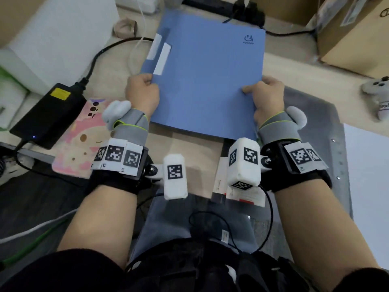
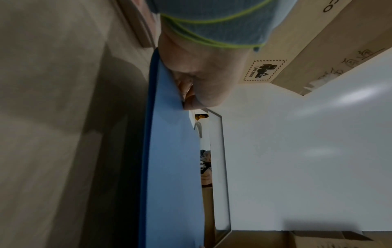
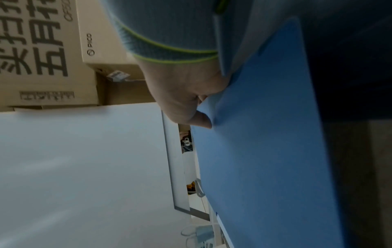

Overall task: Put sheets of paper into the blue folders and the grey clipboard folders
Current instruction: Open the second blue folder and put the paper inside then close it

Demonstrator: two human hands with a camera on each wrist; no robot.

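Observation:
A closed blue folder [image 1: 206, 72] with a white spine label lies over the middle of the desk, held by both hands. My left hand [image 1: 143, 91] grips its left edge, thumb on top and fingers underneath. My right hand [image 1: 267, 95] pinches its right edge, thumb pressed on the cover. In the left wrist view the blue folder [image 2: 171, 151] runs edge-on below my left hand [image 2: 197, 83]. The right wrist view shows my right hand [image 3: 186, 100] with its thumb on the blue folder [image 3: 265, 142]. A grey clipboard folder [image 1: 315, 114] lies under my right wrist. White paper [image 1: 368, 175] lies at the right.
A black power brick [image 1: 48, 116] with its cable and a pink patterned book [image 1: 82, 138] lie at the left. A white box [image 1: 59, 36] stands at the back left, cardboard boxes [image 1: 353, 32] at the back right. A small grey toy [image 1: 379, 95] sits at the right edge.

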